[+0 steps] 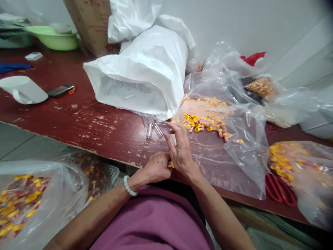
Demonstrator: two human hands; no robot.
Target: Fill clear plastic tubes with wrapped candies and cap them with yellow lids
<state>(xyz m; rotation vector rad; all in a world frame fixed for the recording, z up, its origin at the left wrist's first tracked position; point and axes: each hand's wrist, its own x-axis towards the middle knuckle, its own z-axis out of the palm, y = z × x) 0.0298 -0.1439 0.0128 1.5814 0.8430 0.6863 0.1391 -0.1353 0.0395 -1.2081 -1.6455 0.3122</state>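
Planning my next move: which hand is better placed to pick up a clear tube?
Right, probably: the right hand is open beside the clear tubes, while the left hand sits farther off near the edge of the table, apparently closed on a small yellow piece.

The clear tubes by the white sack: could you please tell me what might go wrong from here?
The clear tubes lie loose on the table, so one might roll. The right hand is close and could knock them. The white sack lies open toward them, so contents might slide out.

Tubes (149, 132) before sack (158, 48) — scissors (279, 186) right, mug (32, 88) left
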